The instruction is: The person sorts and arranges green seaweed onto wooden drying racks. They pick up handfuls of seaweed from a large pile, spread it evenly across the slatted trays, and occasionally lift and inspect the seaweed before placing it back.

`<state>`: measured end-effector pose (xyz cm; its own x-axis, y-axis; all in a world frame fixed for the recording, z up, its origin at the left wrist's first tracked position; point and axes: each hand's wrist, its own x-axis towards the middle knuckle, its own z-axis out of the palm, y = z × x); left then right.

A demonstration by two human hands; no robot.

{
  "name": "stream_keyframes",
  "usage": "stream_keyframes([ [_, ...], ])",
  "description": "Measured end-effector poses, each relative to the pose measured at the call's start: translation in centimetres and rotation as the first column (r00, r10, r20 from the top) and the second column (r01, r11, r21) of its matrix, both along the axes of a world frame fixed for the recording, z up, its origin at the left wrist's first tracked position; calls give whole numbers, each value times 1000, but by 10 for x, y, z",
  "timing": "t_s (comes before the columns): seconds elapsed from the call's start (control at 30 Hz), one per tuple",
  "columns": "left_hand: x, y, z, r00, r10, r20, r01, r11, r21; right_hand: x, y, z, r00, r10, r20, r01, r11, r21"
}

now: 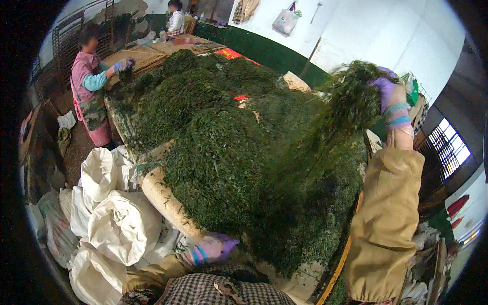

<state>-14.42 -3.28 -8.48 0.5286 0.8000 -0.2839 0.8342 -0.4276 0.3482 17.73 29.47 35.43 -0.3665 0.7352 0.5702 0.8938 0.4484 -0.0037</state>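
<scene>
A large heap of dark green, stringy plant material, perhaps seaweed, covers the table before me. My right hand, in a purple-coated glove with a striped cuff, is raised at the heap's far right, closed on a thick bunch of the green strands that hangs down towards the heap. My left hand, in a matching glove, is low at the near edge, beside the pale rolled border of the table. Its fingers are partly hidden and blurred, so its grip does not show. Tan sleeve covers reach over both forearms.
White woven sacks crowd the floor at the left. Across the heap, a co-worker in a pink apron handles green strands by wooden frames. Another person is farther back. An orange-yellow edge strip runs along the near right.
</scene>
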Motion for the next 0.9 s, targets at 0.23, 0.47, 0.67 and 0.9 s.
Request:
stream_keyframes([
  [0.23,-13,26,58,902,-83,424,-115,900,421,-20,-63,10,936,184,-300,-187,982,16],
  [0.47,24,117,240,853,-413,319,-68,519,852,-47,-95,86,717,240,-655,-320,947,-4],
  [0.67,120,200,339,880,-406,246,-153,249,956,-47,-161,180,923,306,-231,-236,928,287],
  [0.9,127,161,97,934,-356,-6,290,749,596,-10,-134,152,882,230,-412,-142,962,232],
])
